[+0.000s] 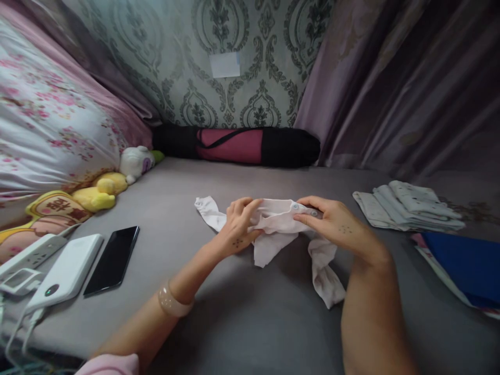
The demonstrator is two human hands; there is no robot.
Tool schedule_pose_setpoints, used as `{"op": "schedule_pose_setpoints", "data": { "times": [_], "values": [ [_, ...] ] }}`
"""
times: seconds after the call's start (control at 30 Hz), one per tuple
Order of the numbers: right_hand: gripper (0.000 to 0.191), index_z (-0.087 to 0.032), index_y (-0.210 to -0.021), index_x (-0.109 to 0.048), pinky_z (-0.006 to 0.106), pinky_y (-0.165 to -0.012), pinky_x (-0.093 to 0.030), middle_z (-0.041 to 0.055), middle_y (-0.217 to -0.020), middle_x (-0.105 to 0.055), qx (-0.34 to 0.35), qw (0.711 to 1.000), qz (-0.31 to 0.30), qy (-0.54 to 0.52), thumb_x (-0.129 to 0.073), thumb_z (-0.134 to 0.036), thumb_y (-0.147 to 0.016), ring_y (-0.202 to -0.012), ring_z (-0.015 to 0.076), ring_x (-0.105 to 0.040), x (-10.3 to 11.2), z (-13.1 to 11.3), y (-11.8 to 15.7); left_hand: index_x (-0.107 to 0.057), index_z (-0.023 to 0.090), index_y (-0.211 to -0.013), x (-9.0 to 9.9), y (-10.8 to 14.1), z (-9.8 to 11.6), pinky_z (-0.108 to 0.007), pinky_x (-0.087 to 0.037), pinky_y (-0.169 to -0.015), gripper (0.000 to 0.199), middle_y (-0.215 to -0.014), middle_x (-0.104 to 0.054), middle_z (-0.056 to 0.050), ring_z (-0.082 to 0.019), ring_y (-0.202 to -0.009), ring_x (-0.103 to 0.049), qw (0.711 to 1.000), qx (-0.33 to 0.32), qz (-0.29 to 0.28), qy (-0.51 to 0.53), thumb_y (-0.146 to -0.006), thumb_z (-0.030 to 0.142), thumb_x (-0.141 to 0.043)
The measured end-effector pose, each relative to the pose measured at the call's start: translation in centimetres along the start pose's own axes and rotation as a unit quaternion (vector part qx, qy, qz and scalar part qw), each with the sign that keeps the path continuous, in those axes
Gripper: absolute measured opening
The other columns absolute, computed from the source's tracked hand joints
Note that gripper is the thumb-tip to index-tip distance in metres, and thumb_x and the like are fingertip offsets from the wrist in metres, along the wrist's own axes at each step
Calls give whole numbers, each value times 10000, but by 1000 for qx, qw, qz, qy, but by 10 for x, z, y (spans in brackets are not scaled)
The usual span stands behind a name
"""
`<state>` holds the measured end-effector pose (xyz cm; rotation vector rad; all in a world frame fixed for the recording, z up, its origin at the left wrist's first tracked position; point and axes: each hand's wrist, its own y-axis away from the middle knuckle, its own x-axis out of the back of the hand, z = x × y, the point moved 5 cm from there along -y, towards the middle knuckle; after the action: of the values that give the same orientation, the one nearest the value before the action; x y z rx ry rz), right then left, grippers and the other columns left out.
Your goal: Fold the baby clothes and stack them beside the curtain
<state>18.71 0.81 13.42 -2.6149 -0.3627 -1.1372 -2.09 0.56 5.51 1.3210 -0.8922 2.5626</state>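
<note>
A small pale pink garment [275, 224] is held up a little above the grey sheet, its neckline towards the top and snap buttons near its right side. My left hand [239, 225] grips the left part of the neckline, fingers closed on the cloth. At the right side, by the snaps, my right hand [332, 221] pinches the edge between thumb and fingers. One sleeve stretches out to the left on the sheet, and another piece hangs down below my right hand.
Folded cloths [408, 205] and a blue item [463, 265] lie at right. At left are a black phone [113, 260], a white power bank [66, 271], a power strip [33, 255] and plush toys [96, 195]. A black and pink bag [230, 146] lies along the wall.
</note>
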Motion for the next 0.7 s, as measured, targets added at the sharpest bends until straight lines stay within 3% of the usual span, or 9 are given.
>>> {"op": "schedule_pose_setpoints", "data": {
  "times": [0.17, 0.3, 0.5, 0.7],
  "values": [
    [261, -252, -988, -713, 302, -743, -496, 16, -977, -720, -5, 1000, 18, 2, -615, -401, -798, -884, 220, -657, 6, 6, 1, -251, 282, -1440, 4, 11, -28, -526, -311, -1062, 759, -1364, -367, -136, -310, -1278, -360, 999, 31, 13, -9, -799, 291, -656],
    [283, -257, -987, -709, 335, -779, -506, 19, -984, -720, -15, 999, 33, -10, -618, -444, -797, -891, 235, -663, 11, 12, 3, -364, 223, -1363, 9, 12, -42, -438, -419, -969, 574, -1185, -535, -109, -237, -1095, -513, 999, 25, -11, 35, -842, 277, -598],
    [301, -247, -992, -712, 353, -771, -520, 33, -996, -721, -30, 998, 41, -24, -631, -451, -786, -886, 246, -667, 17, 19, 5, -550, 198, -1147, 16, 8, -41, -278, -480, -773, 265, -1022, -633, -56, -165, -910, -579, 988, 53, -45, 136, -912, 290, -467],
    [310, -249, -1034, -708, 365, -832, -519, 32, -1036, -715, -11, 998, 27, -55, -624, -431, -799, -931, 240, -660, 19, 20, 7, -631, 156, -955, 33, -4, -37, -266, -460, -747, 271, -875, -630, -38, -156, -826, -574, 980, 108, -2, 167, -857, 188, -380]
  ]
}}
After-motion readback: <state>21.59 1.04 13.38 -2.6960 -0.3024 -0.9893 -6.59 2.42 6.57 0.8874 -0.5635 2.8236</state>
